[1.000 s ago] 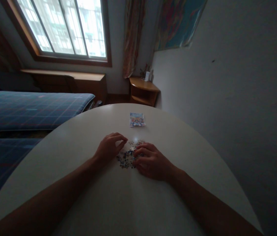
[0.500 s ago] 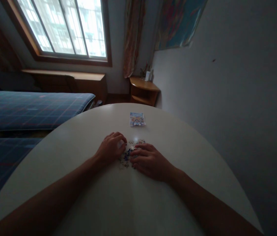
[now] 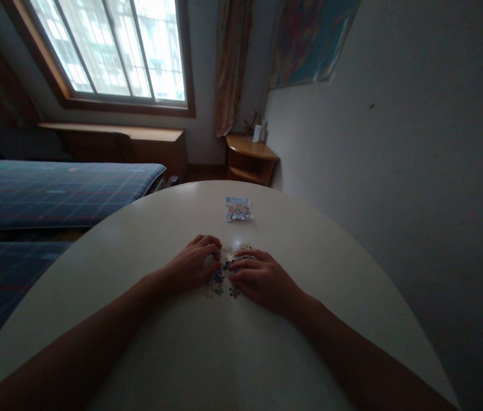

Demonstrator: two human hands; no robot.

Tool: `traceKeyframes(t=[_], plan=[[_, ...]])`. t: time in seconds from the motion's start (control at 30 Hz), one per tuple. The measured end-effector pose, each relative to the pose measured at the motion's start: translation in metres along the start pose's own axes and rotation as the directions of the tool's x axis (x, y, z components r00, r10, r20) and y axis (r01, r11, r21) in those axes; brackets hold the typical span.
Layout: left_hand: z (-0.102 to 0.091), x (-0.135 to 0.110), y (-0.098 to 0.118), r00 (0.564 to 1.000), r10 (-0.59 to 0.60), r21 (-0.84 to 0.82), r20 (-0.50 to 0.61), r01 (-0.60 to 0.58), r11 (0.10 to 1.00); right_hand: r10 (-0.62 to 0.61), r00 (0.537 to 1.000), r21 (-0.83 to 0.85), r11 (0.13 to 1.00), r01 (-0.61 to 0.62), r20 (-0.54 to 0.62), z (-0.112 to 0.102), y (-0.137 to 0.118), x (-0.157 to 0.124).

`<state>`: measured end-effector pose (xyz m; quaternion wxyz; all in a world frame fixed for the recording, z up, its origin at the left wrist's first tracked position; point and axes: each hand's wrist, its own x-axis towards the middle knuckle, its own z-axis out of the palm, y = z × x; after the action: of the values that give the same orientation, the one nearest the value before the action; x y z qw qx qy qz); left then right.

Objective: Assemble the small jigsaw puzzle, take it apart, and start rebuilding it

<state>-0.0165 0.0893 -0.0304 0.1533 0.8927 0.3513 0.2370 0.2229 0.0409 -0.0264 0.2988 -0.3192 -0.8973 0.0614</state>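
Note:
A small heap of loose puzzle pieces (image 3: 223, 275) lies on the round white table (image 3: 207, 354), squeezed between my two hands. My left hand (image 3: 193, 264) rests on the heap's left side, its fingers curled in around the pieces. From the right, my right hand (image 3: 262, 279) lies with its fingers stretched flat over the pieces. Most of the heap is hidden under the fingers. A small colourful picture card (image 3: 238, 209) lies flat farther back on the table, apart from both hands.
The table's far edge curves just behind the card. A bare wall (image 3: 395, 171) runs along the right. A blue plaid bed (image 3: 53, 191) is on the left, with a wooden corner shelf (image 3: 250, 157) and a window (image 3: 117, 48) beyond.
Both hands have drawn closer together, pushing the spread pieces into a tighter heap. My left fingers have curled in further over the pieces.

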Motion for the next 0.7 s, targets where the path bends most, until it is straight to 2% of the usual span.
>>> traceKeyframes(t=[0.23, 0.5, 0.7], plan=[[0.002, 0.004, -0.008, 0.999, 0.009, -0.180, -0.052, -0.019, 0.984, 0.017, 1.000, 0.086, 0.996, -0.015, -0.020, 0.000, 0.000, 0.002], [0.005, 0.008, -0.010, 0.977, -0.193, -0.275, -0.089, 0.162, 0.948, 0.092, 0.996, 0.168, 0.981, -0.092, 0.007, 0.002, -0.001, 0.001], [0.003, 0.010, -0.008, 0.961, -0.245, -0.304, -0.131, 0.196, 0.932, 0.085, 0.995, 0.210, 0.975, -0.071, -0.060, 0.003, -0.003, 0.001]])
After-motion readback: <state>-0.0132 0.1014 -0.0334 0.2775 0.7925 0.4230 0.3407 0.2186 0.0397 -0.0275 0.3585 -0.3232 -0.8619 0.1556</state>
